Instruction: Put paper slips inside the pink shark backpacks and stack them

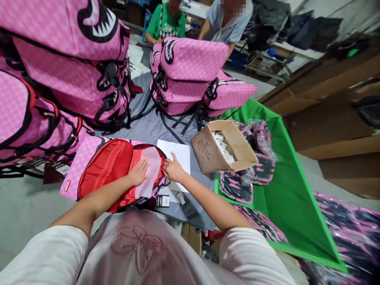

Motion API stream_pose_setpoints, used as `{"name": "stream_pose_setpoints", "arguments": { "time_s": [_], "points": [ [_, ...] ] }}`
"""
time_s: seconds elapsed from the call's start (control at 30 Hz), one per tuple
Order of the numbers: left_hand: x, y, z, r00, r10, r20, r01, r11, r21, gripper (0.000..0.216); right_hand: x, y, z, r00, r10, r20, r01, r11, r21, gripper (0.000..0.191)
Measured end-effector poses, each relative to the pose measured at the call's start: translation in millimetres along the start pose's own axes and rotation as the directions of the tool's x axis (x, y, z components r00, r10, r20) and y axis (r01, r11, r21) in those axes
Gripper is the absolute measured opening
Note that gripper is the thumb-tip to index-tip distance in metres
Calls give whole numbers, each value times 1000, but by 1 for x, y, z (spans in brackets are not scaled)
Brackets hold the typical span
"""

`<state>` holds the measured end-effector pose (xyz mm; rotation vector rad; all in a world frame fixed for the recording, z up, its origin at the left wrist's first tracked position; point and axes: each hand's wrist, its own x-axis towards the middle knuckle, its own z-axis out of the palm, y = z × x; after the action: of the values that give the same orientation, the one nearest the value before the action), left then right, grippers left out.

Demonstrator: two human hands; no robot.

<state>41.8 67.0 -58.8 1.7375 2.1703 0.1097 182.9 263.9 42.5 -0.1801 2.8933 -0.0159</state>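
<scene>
A pink backpack (pixel 69 174) lies unzipped in front of me, with its red lining (pixel 103 168) showing. My left hand (pixel 139 173) rests flat, fingers stretched, on a pale sheet (pixel 147 152) inside the opening. At the far right rim of the same backpack, my right hand (pixel 173 169) has its fingers curled round the edge, with one digit sticking up. White paper (pixel 175 148) lies on the table just beyond that hand. A black-and-white hang tag (pixel 162 201) and a small white packet (pixel 181 198) sit near the backpack's lower edge.
Pink backpacks are stacked at left (pixel 59 75) and at the back (pixel 192 59). An open cardboard box (pixel 208 152) holds small white packets. Right of the grey table (pixel 192 209) stands a green bin (pixel 297 190) with plastic-wrapped bags. Two people stand behind the far stack.
</scene>
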Motion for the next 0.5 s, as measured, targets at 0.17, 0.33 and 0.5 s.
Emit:
{"name": "stream_pose_setpoints", "arguments": {
  "time_s": [0.17, 0.33, 0.5],
  "points": [
    [-1, -3, 10, 999, 23, -26, -23, 999, -22, 78, 20, 3, -4, 980, -120, 157, 132, 989, -66, 32],
    [0, -3, 10, 999, -1, -54, -3, 998, -67, 66, 41, -15, -2, 938, -222, 267, 235, 972, -17, 31],
    [1, -7, 17, 999, -27, -36, 23, 994, -110, 70, 55, -32, 5, 898, -243, 367, 263, 965, -3, 34]
  ]
}}
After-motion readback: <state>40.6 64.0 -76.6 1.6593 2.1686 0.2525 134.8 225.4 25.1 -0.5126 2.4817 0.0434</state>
